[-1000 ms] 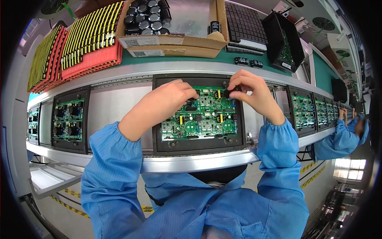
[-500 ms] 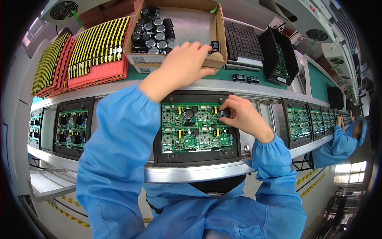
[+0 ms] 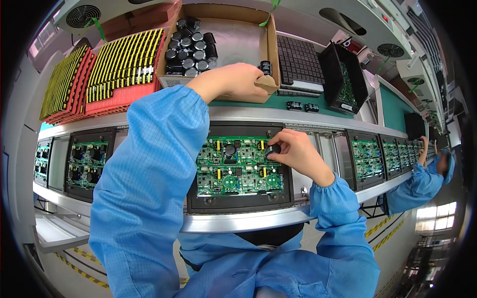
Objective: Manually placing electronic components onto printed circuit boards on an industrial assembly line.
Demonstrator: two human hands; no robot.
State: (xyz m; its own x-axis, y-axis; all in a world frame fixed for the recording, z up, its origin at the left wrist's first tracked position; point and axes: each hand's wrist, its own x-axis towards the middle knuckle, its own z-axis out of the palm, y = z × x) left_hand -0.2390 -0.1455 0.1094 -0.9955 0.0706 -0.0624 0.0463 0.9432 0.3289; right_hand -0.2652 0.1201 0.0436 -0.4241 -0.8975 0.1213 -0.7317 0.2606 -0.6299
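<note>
My right hand (image 3: pixel 297 151) pinches a black cylindrical capacitor (image 3: pixel 273 150) at the upper right of the green circuit boards (image 3: pixel 240 188). These lie in a dark carrier frame (image 3: pixel 241 204) on the conveyor. Another capacitor (image 3: pixel 229 150) stands upright on the upper left board. My left hand (image 3: pixel 236 81) is over the front wall of a cardboard box (image 3: pixel 272 39), by its torn flap. Its fingertips are largely hidden, so any grip there does not show. Close by, a single capacitor (image 3: pixel 266 66) stands in the box's front right corner; several capacitors (image 3: pixel 191 47) fill its left side.
Red trays with yellow-and-black strips (image 3: pixel 121 64) stack at left. Right of the box are a dark gridded tray (image 3: pixel 299 62), two loose capacitors (image 3: pixel 302 106) and a black bin (image 3: pixel 343 77). More carriers (image 3: pixel 367 155) line the conveyor. A co-worker in blue (image 3: pixel 416 181) is at far right.
My left hand has lowered toward the box's front wall, its fingers now curled downward. My right hand still pinches the capacitor at the board. The whole view has shifted slightly.
</note>
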